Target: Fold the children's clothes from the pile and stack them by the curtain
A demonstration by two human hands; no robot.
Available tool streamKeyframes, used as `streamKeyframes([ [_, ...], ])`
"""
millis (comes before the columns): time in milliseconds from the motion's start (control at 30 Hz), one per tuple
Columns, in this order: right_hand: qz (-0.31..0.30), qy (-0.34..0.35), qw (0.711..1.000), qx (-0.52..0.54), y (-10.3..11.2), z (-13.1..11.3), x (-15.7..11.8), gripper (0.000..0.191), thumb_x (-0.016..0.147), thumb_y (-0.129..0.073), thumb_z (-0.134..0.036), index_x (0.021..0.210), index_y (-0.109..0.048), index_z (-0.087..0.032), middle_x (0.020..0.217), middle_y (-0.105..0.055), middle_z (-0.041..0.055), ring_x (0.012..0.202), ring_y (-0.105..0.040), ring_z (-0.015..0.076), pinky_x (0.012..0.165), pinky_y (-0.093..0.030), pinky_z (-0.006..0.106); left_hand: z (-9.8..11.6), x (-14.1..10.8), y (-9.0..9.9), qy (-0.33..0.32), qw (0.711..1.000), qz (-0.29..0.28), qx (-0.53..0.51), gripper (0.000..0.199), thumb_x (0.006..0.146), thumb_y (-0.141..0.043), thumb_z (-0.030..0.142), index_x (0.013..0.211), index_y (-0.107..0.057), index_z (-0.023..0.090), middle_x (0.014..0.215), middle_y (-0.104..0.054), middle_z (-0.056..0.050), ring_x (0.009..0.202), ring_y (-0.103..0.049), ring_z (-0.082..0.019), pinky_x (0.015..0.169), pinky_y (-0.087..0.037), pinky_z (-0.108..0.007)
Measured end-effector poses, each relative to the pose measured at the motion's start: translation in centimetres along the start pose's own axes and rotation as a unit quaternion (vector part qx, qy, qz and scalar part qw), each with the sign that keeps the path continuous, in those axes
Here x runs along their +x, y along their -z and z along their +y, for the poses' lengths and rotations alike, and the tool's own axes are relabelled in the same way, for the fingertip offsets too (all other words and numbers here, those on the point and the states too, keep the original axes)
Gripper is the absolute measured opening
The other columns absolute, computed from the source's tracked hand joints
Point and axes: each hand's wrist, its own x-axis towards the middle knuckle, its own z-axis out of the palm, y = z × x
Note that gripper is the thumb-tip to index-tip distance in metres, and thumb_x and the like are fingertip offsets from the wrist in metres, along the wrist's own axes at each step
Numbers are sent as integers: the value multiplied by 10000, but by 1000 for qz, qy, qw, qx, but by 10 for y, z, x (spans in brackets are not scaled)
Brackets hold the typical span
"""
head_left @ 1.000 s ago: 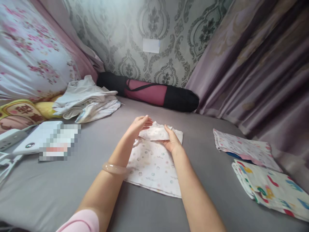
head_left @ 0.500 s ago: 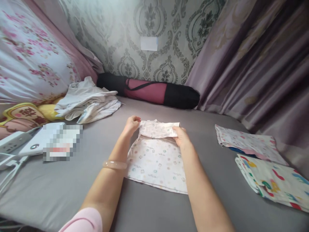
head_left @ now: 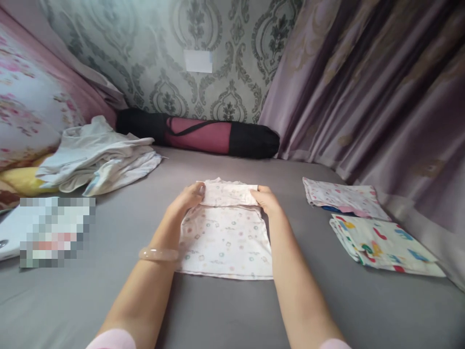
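A small white garment (head_left: 225, 242) with a faint pastel print lies on the grey sheet in front of me, its far part folded over into a band. My left hand (head_left: 189, 196) is closed on the left end of that band, thumb on top. At the band's right end, my right hand (head_left: 264, 198) pinches the cloth, with the fingers partly hidden beneath. A pale bangle circles my left wrist.
Rumpled pale clothes (head_left: 98, 155) lie at the left, near a white device (head_left: 18, 228). A black and maroon roll bag (head_left: 199, 134) rests along the wall. Two folded cloths, one pink-printed (head_left: 341, 196) and one colourful (head_left: 385, 245), lie at the right.
My left hand has closed on the band's left end, where its fingers were at the corner before. The view has turned right, so surroundings appear shifted left.
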Motion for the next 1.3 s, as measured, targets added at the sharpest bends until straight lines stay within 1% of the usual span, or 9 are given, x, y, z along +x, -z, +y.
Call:
streamKeyframes([
  [133,36,9,995,-91,11,12,5,119,716,-596,-134,614,-656,-144,467,-550,-30,654,-659,183,643,-490,244,0,0,1,-1,999,-19,27,534,742,-577,249,1274,-558,219,1201,-660,-122,1134,-586,-285,969,-426,-368],
  [233,56,20,987,-150,15,13,2,162,712,-618,-130,552,-628,-157,537,-598,21,791,-676,235,726,-472,275,5,-5,4,0,999,-31,30,512,754,-599,354,1248,-570,227,1336,-594,-141,1260,-511,-322,1026,-381,-393],
  [400,63,12,946,-318,13,2,-14,212,839,-527,-189,895,-729,-157,954,-722,159,982,-661,286,822,-457,338,11,-13,10,1,999,-46,26,567,703,-667,427,1229,-562,240,1517,-421,-153,1407,-341,-361,1103,-284,-453],
  [600,74,-14,916,-395,2,-13,-28,399,898,-380,-95,1195,-646,-110,1203,-636,226,1121,-602,314,900,-453,394,23,-15,10,3,997,-34,76,484,739,-666,343,1197,-581,214,1464,-474,-190,1401,-334,-397,1087,-275,-550],
  [700,92,57,902,-417,-13,-16,-32,443,912,-313,-59,1247,-602,-83,1307,-571,225,1230,-523,299,991,-406,392,41,-16,-1,-14,992,-18,126,441,849,-546,271,1281,-538,187,1511,-414,-191,1456,-241,-367,1127,-195,-581],
  [800,-2,210,886,-413,-37,-12,-35,467,958,-284,-127,1360,-521,-104,1438,-499,158,1380,-378,252,1139,-258,387,63,-17,-21,-67,984,-14,164,485,927,-389,196,1406,-430,132,1558,-332,-194,1481,-207,-313,1171,-169,-526],
  [867,-73,267,867,-414,-53,-6,-36,523,957,-309,-163,1467,-393,-82,1554,-367,122,1464,-233,225,1195,-143,375,72,-19,-33,-94,976,-18,196,503,921,-355,141,1420,-410,98,1563,-319,-197,1481,-213,-295,1181,-188,-487],
  [1000,-130,251,860,-424,-69,5,-38,585,964,-291,-224,1521,-281,-45,1614,-224,108,1493,-151,223,1212,-80,391,70,-23,-47,-93,967,-14,238,495,928,-322,132,1407,-427,61,1553,-338,-198,1462,-266,-294,1174,-241,-448],
  [1300,-77,168,879,-439,-64,4,-40,643,1000,-209,-369,1530,-227,-4,1618,-173,146,1497,-126,248,1204,-65,430,52,-26,-41,43,970,1,239,764,977,-178,557,1539,-219,42,1614,-163,-183,1499,-130,-302,1201,-178,-446],
])
